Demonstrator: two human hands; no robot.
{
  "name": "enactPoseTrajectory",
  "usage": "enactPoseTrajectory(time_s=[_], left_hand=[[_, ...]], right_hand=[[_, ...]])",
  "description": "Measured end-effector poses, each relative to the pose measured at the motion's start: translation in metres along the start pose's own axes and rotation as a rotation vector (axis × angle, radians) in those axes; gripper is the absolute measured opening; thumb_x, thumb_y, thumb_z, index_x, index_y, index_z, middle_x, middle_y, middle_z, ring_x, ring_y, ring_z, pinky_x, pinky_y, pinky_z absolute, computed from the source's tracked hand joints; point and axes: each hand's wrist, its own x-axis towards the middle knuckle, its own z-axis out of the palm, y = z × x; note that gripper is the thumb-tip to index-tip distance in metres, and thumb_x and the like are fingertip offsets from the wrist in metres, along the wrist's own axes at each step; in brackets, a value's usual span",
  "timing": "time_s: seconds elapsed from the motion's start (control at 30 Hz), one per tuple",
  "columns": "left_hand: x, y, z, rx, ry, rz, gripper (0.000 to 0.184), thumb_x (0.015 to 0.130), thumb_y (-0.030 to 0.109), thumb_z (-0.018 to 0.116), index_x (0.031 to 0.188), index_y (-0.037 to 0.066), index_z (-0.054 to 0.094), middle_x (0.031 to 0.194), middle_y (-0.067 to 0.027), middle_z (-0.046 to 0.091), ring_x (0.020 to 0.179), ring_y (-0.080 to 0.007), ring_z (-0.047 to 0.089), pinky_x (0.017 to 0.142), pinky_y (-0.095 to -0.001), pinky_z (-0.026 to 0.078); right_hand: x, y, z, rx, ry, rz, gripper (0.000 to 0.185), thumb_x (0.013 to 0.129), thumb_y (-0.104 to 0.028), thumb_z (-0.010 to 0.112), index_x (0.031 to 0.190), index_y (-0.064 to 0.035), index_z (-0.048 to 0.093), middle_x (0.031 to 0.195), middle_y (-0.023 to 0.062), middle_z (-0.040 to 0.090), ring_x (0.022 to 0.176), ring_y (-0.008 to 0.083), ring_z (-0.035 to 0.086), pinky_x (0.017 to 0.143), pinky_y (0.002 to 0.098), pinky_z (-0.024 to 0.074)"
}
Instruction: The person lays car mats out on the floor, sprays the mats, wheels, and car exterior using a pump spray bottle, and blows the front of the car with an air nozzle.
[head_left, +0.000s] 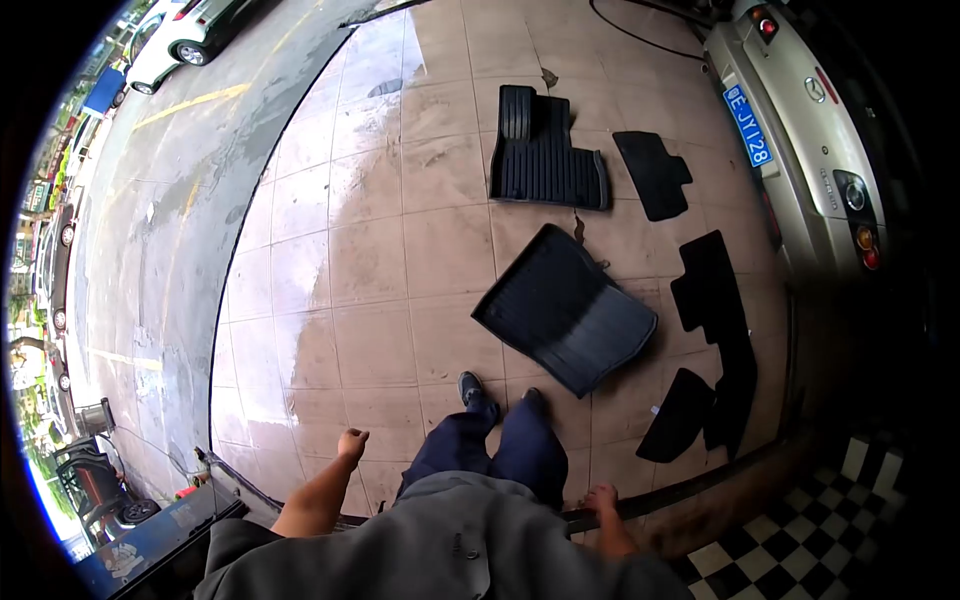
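Ahead lies a black mat [562, 312], beyond the left hand [352, 444], half-curled, and right hand [601, 497], part-open, both empty.

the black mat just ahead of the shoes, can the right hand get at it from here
Probably, but only by bending down: the mat lies on the floor, well below the right hand, and nothing seems to block the way.

There are five black mats [565, 310], two hands [351, 445], two shoes [470, 387].
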Motion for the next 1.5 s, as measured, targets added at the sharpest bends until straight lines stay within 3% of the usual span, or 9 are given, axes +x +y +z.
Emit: enactPoseTrajectory(time_s=[0.17,0.3,0.5,0.73,0.97,1.17,1.27,1.33,1.5], left_hand=[[0.054,0.096,-0.061,-0.132,0.041,0.318,0.037,0.077,0.032,0.063,0.088,-0.002,0.058,0.081,-0.0102,0.062,0.076,-0.0178,0.056,0.069,-0.0295,0.045],[0.081,0.203,-0.101,-0.307,0.025,0.423,0.037,0.078,0.033,0.061,0.092,-0.001,0.059,0.087,-0.0140,0.063,0.086,-0.0240,0.059,0.074,-0.0315,0.046],[0.136,0.304,-0.171,-0.335,-0.018,0.536,0.036,0.080,0.031,0.060,0.095,-0.001,0.057,0.084,-0.0099,0.061,0.073,-0.0147,0.056,0.065,-0.0264,0.046],[0.192,0.320,-0.244,-0.474,-0.173,-0.346,0.035,0.081,0.029,0.057,0.105,0.006,0.046,0.098,-0.0117,0.053,0.084,-0.0264,0.054,0.069,-0.0387,0.048],[0.252,0.461,-0.285,-0.772,-0.186,-0.120,0.031,0.081,0.028,0.058,0.101,0.006,0.050,0.093,-0.0094,0.057,0.081,-0.0214,0.058,0.065,-0.0355,0.048],[0.377,0.549,-0.320,-0.619,-0.291,-0.143,0.028,0.080,0.027,0.059,0.099,0.007,0.050,0.089,-0.0076,0.057,0.079,-0.0206,0.058,0.063,-0.0365,0.048],[0.463,0.609,-0.366,-0.521,-0.290,-0.207,0.027,0.080,0.025,0.059,0.098,0.007,0.050,0.086,-0.0072,0.057,0.074,-0.0197,0.057,0.059,-0.0359,0.047],[0.513,0.664,-0.403,-0.496,-0.198,-0.311,0.025,0.080,0.023,0.057,0.096,0.006,0.050,0.075,-0.0056,0.055,0.060,-0.0172,0.053,0.050,-0.0327,0.044],[0.610,0.904,-0.501,-0.503,-0.144,0.101,0.021,0.080,0.021,0.056,0.092,0.004,0.052,0.072,-0.0048,0.055,0.057,-0.0143,0.052,0.049,-0.0262,0.043]], right_hand=[[-0.043,-0.120,0.089,-0.173,-0.069,-0.260,0.023,0.080,-0.010,0.050,0.102,-0.0086,0.047,0.080,0.0086,0.054,0.061,0.0206,0.055,0.053,0.0324,0.0502],[-0.049,-0.196,0.131,-0.146,-0.083,-0.241,0.023,0.079,-0.008,0.050,0.102,-0.0081,0.046,0.080,0.0078,0.055,0.060,0.0194,0.056,0.052,0.0324,0.0502],[-0.007,-0.303,0.203,-0.320,0.017,-0.189,0.012,0.075,-0.009,0.054,0.087,-0.0076,0.050,0.069,0.0065,0.053,0.050,0.0182,0.052,0.044,0.0333,0.0471],[-0.027,-0.577,0.381,-0.131,-0.133,-0.522,0.022,0.079,-0.012,0.056,0.100,-0.0077,0.051,0.080,0.0054,0.058,0.058,0.0144,0.058,0.048,0.0263,0.0475],[-0.098,-0.838,0.576,-0.273,-0.303,-0.907,0.022,0.079,-0.013,0.058,0.098,-0.0038,0.053,0.082,0.0059,0.059,0.059,0.0117,0.057,0.049,0.0244,0.0473],[-0.123,-0.958,0.679,-0.331,-0.418,-1.019,0.026,0.082,-0.016,0.057,0.104,-0.0042,0.052,0.085,0.0071,0.060,0.067,0.0122,0.058,0.055,0.0256,0.0489],[-0.075,-0.977,0.682,-0.499,-0.287,-1.012,0.022,0.081,-0.013,0.058,0.101,-0.0042,0.053,0.082,0.0061,0.060,0.064,0.0128,0.059,0.052,0.0264,0.0489],[-0.055,-0.969,0.661,-0.279,-0.177,-0.715,0.020,0.078,-0.012,0.059,0.097,-0.0060,0.054,0.076,0.0056,0.059,0.058,0.0139,0.059,0.046,0.0260,0.0476],[-0.041,-0.953,0.601,0.005,0.115,-0.229,0.008,0.079,-0.008,0.051,0.087,-0.0057,0.053,0.068,0.0079,0.056,0.055,0.0209,0.057,0.050,0.0366,0.0507]])
